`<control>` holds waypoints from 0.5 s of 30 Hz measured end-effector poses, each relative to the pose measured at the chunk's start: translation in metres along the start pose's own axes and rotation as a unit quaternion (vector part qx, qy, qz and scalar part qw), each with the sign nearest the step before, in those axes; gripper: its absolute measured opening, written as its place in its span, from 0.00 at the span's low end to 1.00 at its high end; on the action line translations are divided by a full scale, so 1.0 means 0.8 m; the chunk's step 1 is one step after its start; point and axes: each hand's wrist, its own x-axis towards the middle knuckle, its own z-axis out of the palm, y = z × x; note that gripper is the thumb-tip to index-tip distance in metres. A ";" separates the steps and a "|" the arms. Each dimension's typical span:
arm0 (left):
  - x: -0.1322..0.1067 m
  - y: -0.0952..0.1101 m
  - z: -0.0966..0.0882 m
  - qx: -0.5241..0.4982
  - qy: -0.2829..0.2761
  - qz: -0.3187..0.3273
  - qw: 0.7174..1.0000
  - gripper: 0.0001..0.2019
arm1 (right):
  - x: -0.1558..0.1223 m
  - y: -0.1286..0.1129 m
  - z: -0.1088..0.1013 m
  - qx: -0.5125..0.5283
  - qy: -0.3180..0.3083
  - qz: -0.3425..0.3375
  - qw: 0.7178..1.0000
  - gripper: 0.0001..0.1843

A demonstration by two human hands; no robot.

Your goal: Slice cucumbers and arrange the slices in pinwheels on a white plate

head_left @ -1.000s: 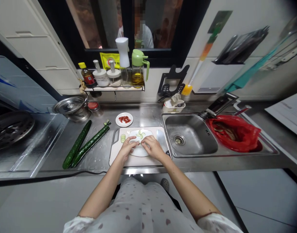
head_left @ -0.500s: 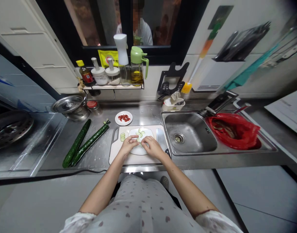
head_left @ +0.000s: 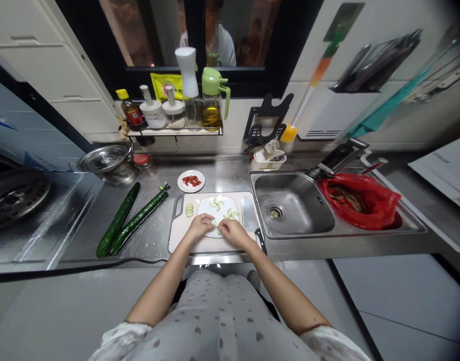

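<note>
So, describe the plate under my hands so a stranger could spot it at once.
Find the steel sink, then the pale cutting board just left of it. The white plate lies on that board, partly covered by the left hand and right hand. It is larger than the small round plate beyond the board, and holds pale green slices, not red pieces.

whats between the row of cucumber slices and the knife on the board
The head view shows the white plate there, bearing pale green pieces, with the left hand and right hand over its near side.
</note>
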 end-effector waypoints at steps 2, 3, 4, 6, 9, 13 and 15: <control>0.003 -0.005 0.000 0.030 0.000 -0.003 1.000 0.18 | -0.002 0.002 0.006 0.002 -0.010 0.017 1.000 0.09; 0.004 -0.008 0.001 0.044 0.002 -0.001 0.999 0.17 | -0.003 0.002 0.009 0.002 -0.013 0.023 1.000 0.09; 0.005 -0.010 0.001 0.060 0.003 0.000 0.998 0.17 | -0.004 0.003 0.011 0.000 -0.015 0.026 1.000 0.09; 0.007 -0.013 0.001 0.101 0.008 0.004 0.995 0.16 | -0.005 0.003 0.014 -0.013 -0.019 0.033 0.999 0.09; 0.007 -0.014 0.001 0.176 0.018 0.014 0.984 0.16 | -0.005 0.002 0.016 -0.052 -0.023 0.043 0.997 0.10; 0.005 -0.011 0.003 0.275 0.047 0.033 0.960 0.14 | -0.004 -0.001 0.021 -0.112 -0.021 0.040 0.993 0.11; 0.003 -0.009 0.006 0.303 0.061 0.047 0.950 0.14 | -0.003 0.000 0.025 -0.137 -0.017 0.030 0.990 0.11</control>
